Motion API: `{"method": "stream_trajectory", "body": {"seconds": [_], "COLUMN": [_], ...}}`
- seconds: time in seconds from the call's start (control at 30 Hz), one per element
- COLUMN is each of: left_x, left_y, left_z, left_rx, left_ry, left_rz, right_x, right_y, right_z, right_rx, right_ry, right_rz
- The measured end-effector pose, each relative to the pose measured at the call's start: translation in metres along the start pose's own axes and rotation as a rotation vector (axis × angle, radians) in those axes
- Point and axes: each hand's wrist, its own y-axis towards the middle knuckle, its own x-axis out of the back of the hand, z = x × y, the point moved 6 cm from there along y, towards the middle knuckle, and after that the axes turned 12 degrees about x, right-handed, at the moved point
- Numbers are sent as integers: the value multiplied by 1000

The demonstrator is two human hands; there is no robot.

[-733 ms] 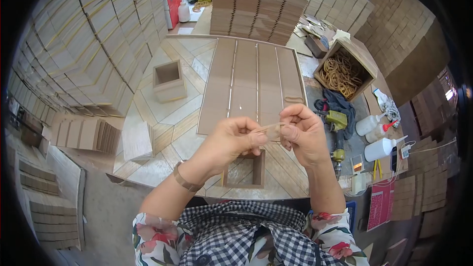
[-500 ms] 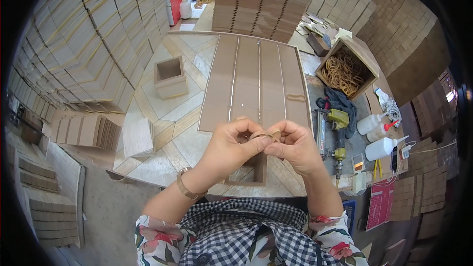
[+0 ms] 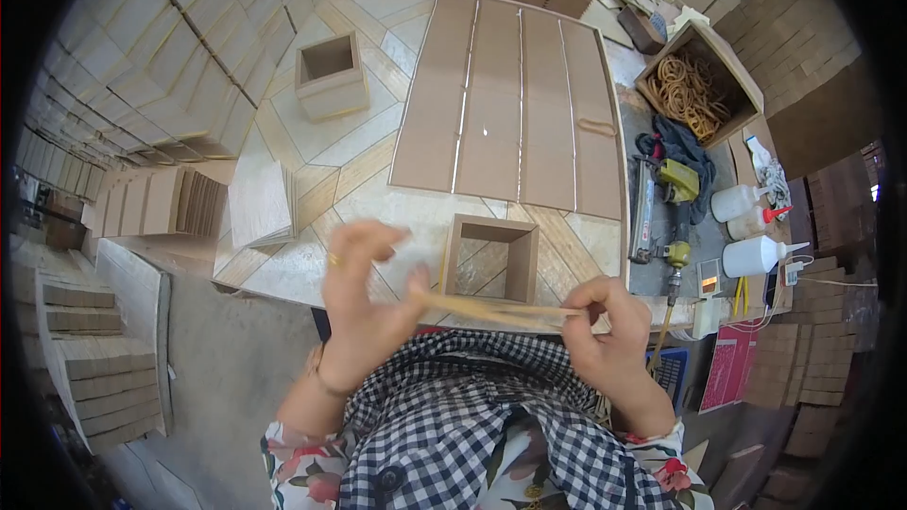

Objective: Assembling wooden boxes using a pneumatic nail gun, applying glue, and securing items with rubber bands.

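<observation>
A tan rubber band (image 3: 501, 310) is stretched between my two hands, just in front of the near table edge. My left hand (image 3: 364, 321), partly blurred, has the band hooked at its thumb, with the other fingers raised and apart. At the band's other end, my right hand (image 3: 609, 331) pinches it between thumb and fingers. Right behind the band stands an open square wooden frame (image 3: 534, 250) on the table. Beyond it lie flat brown boards (image 3: 491, 113) side by side, with white lines along their seams. A loose rubber band (image 3: 596, 127) rests on the right one.
Another square box (image 3: 335, 99) and a stack of thin panels (image 3: 263, 203) stand on the left. To the right are a wooden box of rubber bands (image 3: 746, 99), a yellow-green power tool (image 3: 677, 179) and a white squeeze bottle (image 3: 751, 257). Stacked boxes (image 3: 179, 57) rise far left.
My hands have moved apart and toward me, stretching the rubber band that was bunched between them. The view has tilted down, and the square frame shows more fully.
</observation>
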Motion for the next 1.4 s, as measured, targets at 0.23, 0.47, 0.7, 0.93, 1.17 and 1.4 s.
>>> {"method": "stream_trajectory", "body": {"seconds": [0.23,0.47,0.7,0.93,1.17,1.4], "left_x": [-32,-69,-85,-87,-54,-63], "left_y": [-8,7,32,11,4,-33], "left_z": [39,55,71,88,81,53], "left_rx": [184,296,376,599,310,539], "left_ry": [-15,-441,-573,-742,-545,-660], "left_rz": [433,736,564,702,908,806], "right_x": [-33,-54,-70,-64,-68,-78], "right_y": [-30,-9,6,10,10,-11], "right_z": [-61,-75,-117,-90,-80,-111], "right_rx": [-293,-40,-347,8,-58,-454], "right_ry": [200,283,605,288,304,1175], "right_rz": [131,55,-283,-113,-87,115]}}
